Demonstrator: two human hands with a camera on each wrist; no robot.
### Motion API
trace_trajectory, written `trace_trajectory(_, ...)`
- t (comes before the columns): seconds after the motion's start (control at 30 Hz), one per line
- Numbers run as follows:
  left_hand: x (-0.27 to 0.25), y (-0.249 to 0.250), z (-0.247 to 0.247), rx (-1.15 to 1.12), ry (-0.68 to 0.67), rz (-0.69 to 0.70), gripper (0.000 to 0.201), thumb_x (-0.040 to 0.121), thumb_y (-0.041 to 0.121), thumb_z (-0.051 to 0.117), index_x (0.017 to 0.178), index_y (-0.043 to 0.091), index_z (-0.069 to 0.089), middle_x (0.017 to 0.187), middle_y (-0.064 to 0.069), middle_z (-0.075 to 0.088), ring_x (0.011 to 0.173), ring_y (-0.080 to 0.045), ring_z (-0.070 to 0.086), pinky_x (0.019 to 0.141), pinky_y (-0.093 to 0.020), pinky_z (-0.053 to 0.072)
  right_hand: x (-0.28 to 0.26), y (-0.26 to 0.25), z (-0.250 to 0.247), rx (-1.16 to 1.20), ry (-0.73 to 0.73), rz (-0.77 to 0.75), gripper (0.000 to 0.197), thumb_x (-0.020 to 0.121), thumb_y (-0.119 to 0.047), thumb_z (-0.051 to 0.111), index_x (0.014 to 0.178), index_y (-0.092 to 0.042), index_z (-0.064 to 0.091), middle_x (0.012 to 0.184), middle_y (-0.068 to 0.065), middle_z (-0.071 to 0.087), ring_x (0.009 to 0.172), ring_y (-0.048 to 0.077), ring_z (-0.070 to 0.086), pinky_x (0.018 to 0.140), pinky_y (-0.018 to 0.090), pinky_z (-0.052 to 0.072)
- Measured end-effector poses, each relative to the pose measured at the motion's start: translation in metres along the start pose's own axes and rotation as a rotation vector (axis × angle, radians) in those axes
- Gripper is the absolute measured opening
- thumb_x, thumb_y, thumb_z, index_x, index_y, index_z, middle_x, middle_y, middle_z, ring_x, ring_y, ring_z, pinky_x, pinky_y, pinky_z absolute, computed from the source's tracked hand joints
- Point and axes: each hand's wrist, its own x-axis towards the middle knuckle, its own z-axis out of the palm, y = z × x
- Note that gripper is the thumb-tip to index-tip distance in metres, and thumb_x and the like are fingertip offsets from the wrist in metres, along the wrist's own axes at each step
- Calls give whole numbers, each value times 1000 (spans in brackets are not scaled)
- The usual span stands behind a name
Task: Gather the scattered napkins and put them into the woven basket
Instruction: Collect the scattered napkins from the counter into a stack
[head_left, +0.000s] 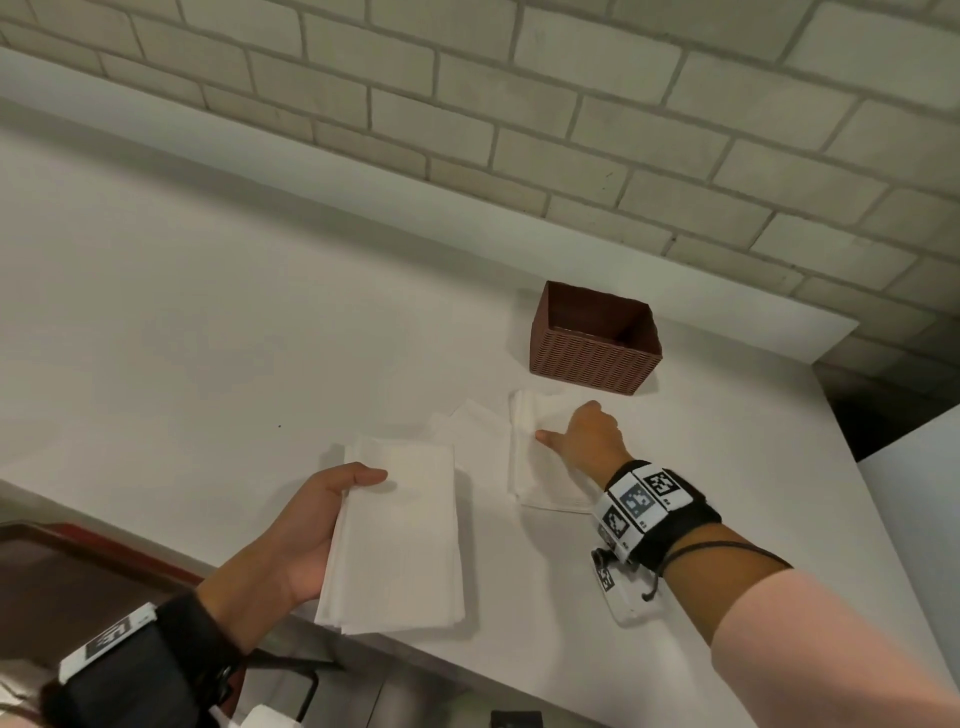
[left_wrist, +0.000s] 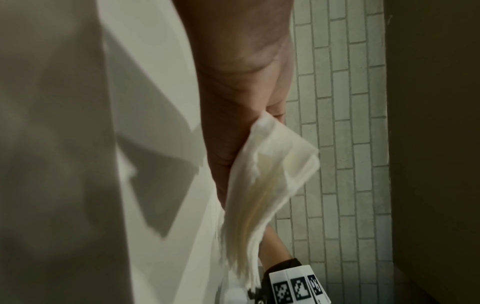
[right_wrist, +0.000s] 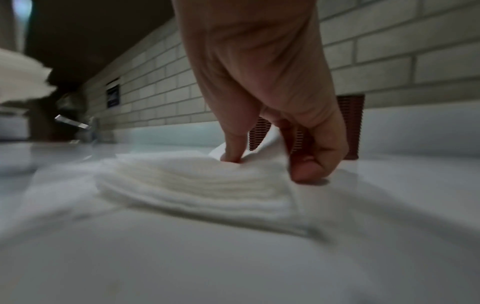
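Note:
My left hand (head_left: 317, 525) grips a stack of white napkins (head_left: 397, 535) above the counter's front edge, thumb on top; the left wrist view shows the same stack (left_wrist: 262, 197) edge-on against my palm. My right hand (head_left: 582, 436) reaches down onto a second pile of napkins (head_left: 540, 467) lying on the white counter, pinching its upper layers between thumb and curled fingers (right_wrist: 309, 164); the pile (right_wrist: 197, 185) sags under the grip. More loose napkins (head_left: 472, 421) lie just left of it. The brown woven basket (head_left: 595, 338) stands empty right behind, against the wall.
The white counter (head_left: 208, 338) runs left along a grey brick wall (head_left: 519, 104). A dark red tray (head_left: 67, 571) sits below the counter's front edge at left. A metal tap (right_wrist: 75, 123) shows far left in the right wrist view. The counter ends at right (head_left: 831, 415).

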Motion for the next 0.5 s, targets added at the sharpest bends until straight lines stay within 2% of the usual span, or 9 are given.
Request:
trace_trajectory(0.17,-2,0,-3,-14,7,-13,35,69,19,57,102,7,64,90,-18,69,84,-36,62,81,-43,47,3,3,-9,84,-53,-40,71,80,-36,71,128,8,45,133,19,53,124,33,50,97,34,42)
trace_trajectory(0.23,-3,0,-4,-28,3,-27,38,68,18,58,105,7,63,93,-18,67,86,-36,61,82,-44,47,4,7,-13,160,-99,-20,73,78,-36,73,130,7,44,132,19,53,122,33,51,98,36,45)
trace_trajectory(0.27,-3,1,-5,-33,0,-30,39,68,18,58,105,7,63,94,-18,67,87,-36,61,82,-44,47,3,8,-16,230,-132,9,71,78,-35,74,128,6,45,127,18,57,116,32,55,94,38,49)
trace_trajectory(0.3,-3,1,-6,-35,-3,-31,39,69,18,58,106,6,64,94,-18,68,86,-36,61,83,-44,47,3,10,-19,306,-165,26,63,78,-34,74,122,4,50,116,14,62,105,30,60,81,38,53)
trace_trajectory(0.33,-3,1,-6,-40,-5,-33,39,69,18,57,105,6,64,93,-18,68,86,-37,62,83,-44,47,1,10,-24,366,-203,34,47,79,-31,73,110,0,56,100,10,65,89,25,62,66,33,51)
trace_trajectory(0.37,-3,2,-7,-44,-9,-36,38,70,18,57,105,6,64,93,-18,69,85,-37,63,84,-45,47,-1,11,-31,409,-243,55,33,81,-29,71,97,-4,58,86,6,64,75,21,60,56,28,46)
trace_trajectory(0.4,-3,2,-7,-48,-12,-40,36,70,17,57,104,6,65,92,-19,69,83,-37,64,84,-45,47,-3,11,-38,440,-279,76,27,83,-27,70,92,-6,58,79,4,62,69,18,59,53,28,44)
trace_trajectory(0.43,-3,2,-7,-49,-14,-43,35,71,16,57,103,5,65,91,-19,70,81,-37,65,84,-45,47,-5,13,-45,473,-305,79,24,83,-25,69,95,-7,59,80,5,63,70,19,60,55,29,46)
trace_trajectory(0.5,-1,2,-5,-50,-10,-46,34,72,14,57,103,5,65,91,-19,70,81,-36,65,84,-45,48,-4,14,-57,503,-282,44,34,83,-20,69,113,-7,59,95,8,65,85,25,61,60,31,48)
